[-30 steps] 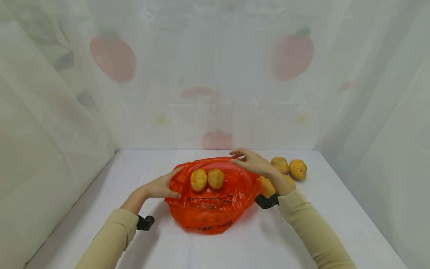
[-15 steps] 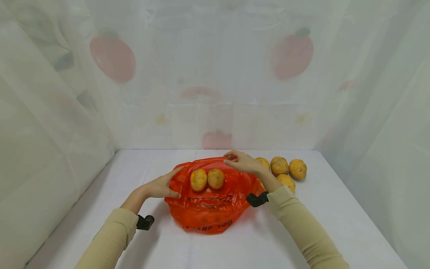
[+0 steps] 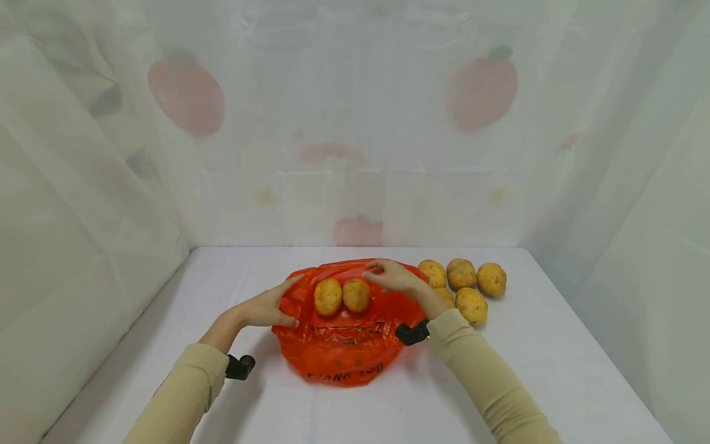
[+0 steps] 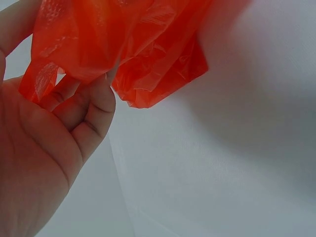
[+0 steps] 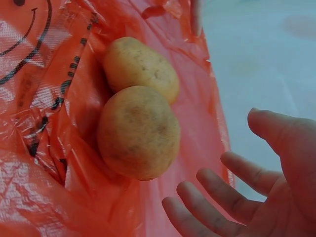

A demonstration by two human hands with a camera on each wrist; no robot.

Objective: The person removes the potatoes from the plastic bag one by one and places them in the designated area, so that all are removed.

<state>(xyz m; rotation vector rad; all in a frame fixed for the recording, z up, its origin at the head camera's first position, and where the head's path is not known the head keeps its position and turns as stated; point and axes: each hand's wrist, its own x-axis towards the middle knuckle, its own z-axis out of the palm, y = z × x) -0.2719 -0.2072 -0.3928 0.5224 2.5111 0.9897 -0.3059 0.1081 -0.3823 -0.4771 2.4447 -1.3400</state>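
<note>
- Two tan, roundish potatoes point(image 3: 342, 295) are sitting side by side in the crinkly orange plastic bag point(image 3: 346, 333) at the centre of the head view, so the bagging looks partly done, by the look of it.
- Five more yellowish potatoes point(image 3: 461, 282) are left loose on the white table point(image 3: 532, 370), right of centre, just beside the bag.
- The bag's left edge is pinched by the left hand point(image 3: 265, 308), fingers curled into the plastic in the wrist view.
- The right hand point(image 3: 395, 277) is held over the bag's far rim with fingers spread loosely, nothing gripped.
- Nothing else can be made out inside the bag.
</note>
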